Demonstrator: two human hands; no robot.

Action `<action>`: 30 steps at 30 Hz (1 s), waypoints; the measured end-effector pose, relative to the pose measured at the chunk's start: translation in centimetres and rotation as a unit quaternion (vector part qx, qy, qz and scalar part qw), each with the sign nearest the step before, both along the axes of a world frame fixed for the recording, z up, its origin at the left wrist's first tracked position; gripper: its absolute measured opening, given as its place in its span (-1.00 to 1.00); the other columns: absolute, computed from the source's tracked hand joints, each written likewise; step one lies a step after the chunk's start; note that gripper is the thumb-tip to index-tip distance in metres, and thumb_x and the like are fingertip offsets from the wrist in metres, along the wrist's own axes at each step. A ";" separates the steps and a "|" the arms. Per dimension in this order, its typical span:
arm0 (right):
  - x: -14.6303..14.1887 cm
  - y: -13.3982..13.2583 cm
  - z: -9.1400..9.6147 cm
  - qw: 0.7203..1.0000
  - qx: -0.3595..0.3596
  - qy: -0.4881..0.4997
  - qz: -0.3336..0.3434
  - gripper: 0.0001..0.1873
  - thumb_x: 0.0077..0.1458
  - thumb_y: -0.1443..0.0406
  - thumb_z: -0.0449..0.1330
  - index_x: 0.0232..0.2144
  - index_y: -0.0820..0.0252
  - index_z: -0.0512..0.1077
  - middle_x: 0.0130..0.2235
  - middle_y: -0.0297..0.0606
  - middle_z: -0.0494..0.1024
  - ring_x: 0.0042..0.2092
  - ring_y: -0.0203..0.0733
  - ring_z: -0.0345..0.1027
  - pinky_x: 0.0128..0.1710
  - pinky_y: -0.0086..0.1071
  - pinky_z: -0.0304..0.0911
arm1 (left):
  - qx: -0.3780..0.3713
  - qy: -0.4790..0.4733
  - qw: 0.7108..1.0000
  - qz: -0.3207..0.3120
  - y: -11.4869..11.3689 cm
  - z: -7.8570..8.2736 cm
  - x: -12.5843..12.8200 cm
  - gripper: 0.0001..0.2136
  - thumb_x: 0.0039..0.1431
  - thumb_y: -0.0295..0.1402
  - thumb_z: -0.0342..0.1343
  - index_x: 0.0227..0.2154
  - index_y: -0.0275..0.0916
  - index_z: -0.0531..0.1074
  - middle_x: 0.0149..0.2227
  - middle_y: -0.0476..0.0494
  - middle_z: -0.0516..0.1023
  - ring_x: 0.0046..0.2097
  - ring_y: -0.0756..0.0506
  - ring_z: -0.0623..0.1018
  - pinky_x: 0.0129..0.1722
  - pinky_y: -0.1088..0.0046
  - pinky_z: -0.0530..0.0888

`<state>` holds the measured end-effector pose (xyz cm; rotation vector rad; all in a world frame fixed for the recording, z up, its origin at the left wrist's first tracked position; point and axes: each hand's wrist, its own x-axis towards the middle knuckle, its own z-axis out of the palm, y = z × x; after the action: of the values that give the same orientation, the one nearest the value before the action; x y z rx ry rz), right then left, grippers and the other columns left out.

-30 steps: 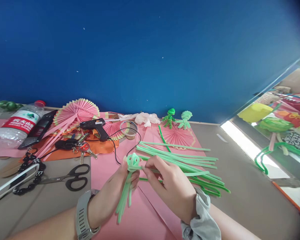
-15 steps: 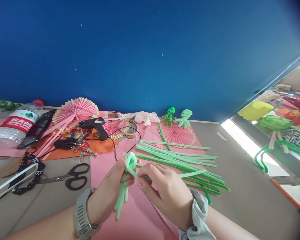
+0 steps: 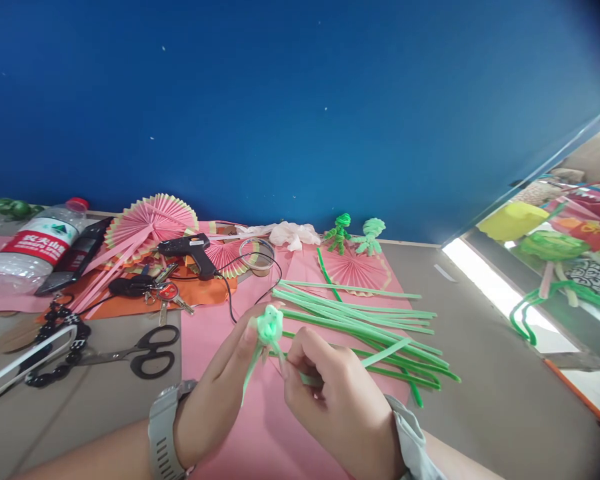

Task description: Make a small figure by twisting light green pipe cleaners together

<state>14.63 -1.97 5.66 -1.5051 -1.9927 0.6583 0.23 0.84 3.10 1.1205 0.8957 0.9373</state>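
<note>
In the head view my left hand (image 3: 225, 373) pinches a small looped bundle of light green pipe cleaners (image 3: 269, 325) between thumb and fingers, with loose ends hanging below. My right hand (image 3: 333, 397) is closed on a strand of the same bundle, just to its right; that strand runs out past the hand toward the right. Beyond the right hand lies a spread of loose green pipe cleaners (image 3: 360, 317), light and darker, on pink paper (image 3: 220, 407). Two finished-looking twisted figures, one dark green (image 3: 338, 233) and one pale green (image 3: 371, 237), stand at the back.
On the left are black-handled scissors (image 3: 153, 353), keys (image 3: 169, 293), a black beaded string (image 3: 43, 380) and a plastic bottle (image 3: 35, 247). A glue gun (image 3: 193, 253) with its cord, a tape roll (image 3: 258, 257) and pink paper fans (image 3: 150, 223) lie before the blue wall (image 3: 300, 120).
The looped bundle has turned and shifted slightly right, so its loop shows less openly. My right hand has moved a little down and right, with its fingers more curled.
</note>
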 end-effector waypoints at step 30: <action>1.2 1.0 0.9 0.998 0.004 -0.024 0.064 -0.92 0.09 0.40 0.04 -0.40 0.12 0.23 -0.43 -0.41 0.40 -0.47 -0.36 0.21 -0.46 -0.51 0.09 | -0.165 -0.057 0.984 -0.039 0.5 -0.6 -0.4 -0.71 0.15 -0.13 -0.12 -0.43 -0.20 0.39 -0.47 -0.03 0.32 -0.44 -0.01 0.26 -0.35 0.48 0.32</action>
<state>15.79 -0.97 6.60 -1.4093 -2.1401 0.6713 -0.13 1.34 2.49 0.8039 0.8703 0.7484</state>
